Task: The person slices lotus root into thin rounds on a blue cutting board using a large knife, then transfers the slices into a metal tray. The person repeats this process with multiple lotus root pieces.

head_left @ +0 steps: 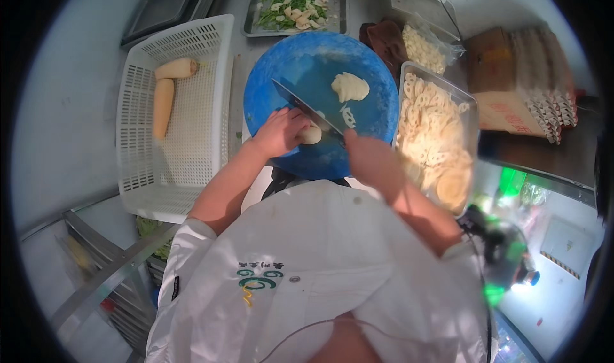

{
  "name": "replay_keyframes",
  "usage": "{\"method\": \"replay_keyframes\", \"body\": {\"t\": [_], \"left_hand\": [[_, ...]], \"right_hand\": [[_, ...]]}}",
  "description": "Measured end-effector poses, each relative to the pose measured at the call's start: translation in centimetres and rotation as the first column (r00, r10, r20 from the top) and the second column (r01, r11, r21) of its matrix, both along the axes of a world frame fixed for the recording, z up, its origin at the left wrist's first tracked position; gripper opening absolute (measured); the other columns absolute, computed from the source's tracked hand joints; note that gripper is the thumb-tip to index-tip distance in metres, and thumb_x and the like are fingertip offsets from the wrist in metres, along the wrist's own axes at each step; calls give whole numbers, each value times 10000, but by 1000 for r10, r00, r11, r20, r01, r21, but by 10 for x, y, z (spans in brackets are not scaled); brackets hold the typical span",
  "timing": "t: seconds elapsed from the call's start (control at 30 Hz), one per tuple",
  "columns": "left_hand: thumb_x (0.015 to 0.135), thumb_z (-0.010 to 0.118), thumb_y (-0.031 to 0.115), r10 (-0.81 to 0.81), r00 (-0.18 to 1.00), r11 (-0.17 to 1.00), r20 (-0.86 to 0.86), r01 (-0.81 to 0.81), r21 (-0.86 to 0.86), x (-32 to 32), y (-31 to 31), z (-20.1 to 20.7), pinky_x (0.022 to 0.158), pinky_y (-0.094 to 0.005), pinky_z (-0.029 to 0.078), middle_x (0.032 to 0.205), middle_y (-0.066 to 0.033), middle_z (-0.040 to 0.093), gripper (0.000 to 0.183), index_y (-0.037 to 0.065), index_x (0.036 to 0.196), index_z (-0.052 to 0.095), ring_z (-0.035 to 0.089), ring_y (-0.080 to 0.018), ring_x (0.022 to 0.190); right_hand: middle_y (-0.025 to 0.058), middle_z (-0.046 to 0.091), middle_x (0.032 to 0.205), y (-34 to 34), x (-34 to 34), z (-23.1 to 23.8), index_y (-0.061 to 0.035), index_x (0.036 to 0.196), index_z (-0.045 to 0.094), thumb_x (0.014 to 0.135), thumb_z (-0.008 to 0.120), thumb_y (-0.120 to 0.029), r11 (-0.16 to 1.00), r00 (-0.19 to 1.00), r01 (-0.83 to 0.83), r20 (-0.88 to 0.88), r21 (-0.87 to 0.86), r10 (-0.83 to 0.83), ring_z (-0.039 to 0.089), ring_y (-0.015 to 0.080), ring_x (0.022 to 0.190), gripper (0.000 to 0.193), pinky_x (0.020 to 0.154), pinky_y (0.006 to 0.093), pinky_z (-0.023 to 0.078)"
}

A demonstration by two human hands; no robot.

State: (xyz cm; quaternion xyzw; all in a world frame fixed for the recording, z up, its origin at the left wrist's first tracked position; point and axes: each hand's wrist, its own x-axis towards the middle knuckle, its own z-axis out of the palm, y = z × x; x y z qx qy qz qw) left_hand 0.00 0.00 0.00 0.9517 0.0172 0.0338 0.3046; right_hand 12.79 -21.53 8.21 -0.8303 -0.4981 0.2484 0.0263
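On a round blue cutting board [272, 62], my left hand [277, 133] is closed over a short peeled piece of lotus root [311, 135], its fingers curled close to the blade. My right hand [373, 162], slightly blurred, grips the handle of a kitchen knife [306, 109]. The blade lies slantwise across the board, its tip toward the far left, right beside the lotus root. Beyond the knife rests a fanned stack of pale lotus root slices [350, 87]. A few thin slices [347, 117] with holes lie between that stack and my right hand.
Left of the board stands a white plastic basket [226, 75] with two whole lotus roots [163, 110]. A metal tray [474, 117] heaped with lotus slices adjoins the right side. Behind are a tray [247, 18] of greens, a bag of pale pieces [423, 50] and flattened cardboard [508, 110].
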Motion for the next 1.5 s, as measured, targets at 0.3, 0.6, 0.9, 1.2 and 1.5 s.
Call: {"method": "replay_keyframes", "body": {"t": [0.3,0.6,0.9,1.2,1.5], "left_hand": [[727,768,134,10,998,1000,55,-11,13,-17,3,-17,838,-437,476,1069,-27,602,312,170,1009,638,592,-294,1006],[704,766,139,2,988,995,156,-19,103,-6,11,-18,812,-422,506,1020,-22,615,264,158,945,659,601,-283,953],[694,766,92,13,975,998,223,-27,60,-12,5,-18,796,-403,519,1027,-34,634,284,144,949,653,599,-289,919],[691,753,77,-16,952,999,305,2,43,-11,7,-17,780,-406,512,1044,-47,631,292,129,957,643,595,-298,905],[693,744,69,-8,953,1000,304,-1,31,-15,8,-25,778,-402,502,1020,-50,615,267,119,928,628,584,-294,890]], "right_hand": [[219,697,803,8,-10,26,-28,1032,491,917,491,-75,1000,1000,5,-15,17,-5,700,434,781,123,678,527,551],[234,704,834,26,-5,3,-22,1055,492,919,482,-64,998,999,53,-3,-24,-53,702,437,790,143,703,523,554],[243,698,848,31,-20,-30,-24,1051,500,952,518,-118,992,992,124,-25,-6,-124,688,450,824,137,714,552,530],[250,707,881,30,-24,-30,-16,1038,488,916,490,-79,991,992,120,-36,-52,-122,705,436,862,137,736,529,550],[253,699,847,26,-25,10,-11,1036,487,948,492,-112,990,990,137,-39,-42,-139,695,446,820,135,714,554,536]]}}
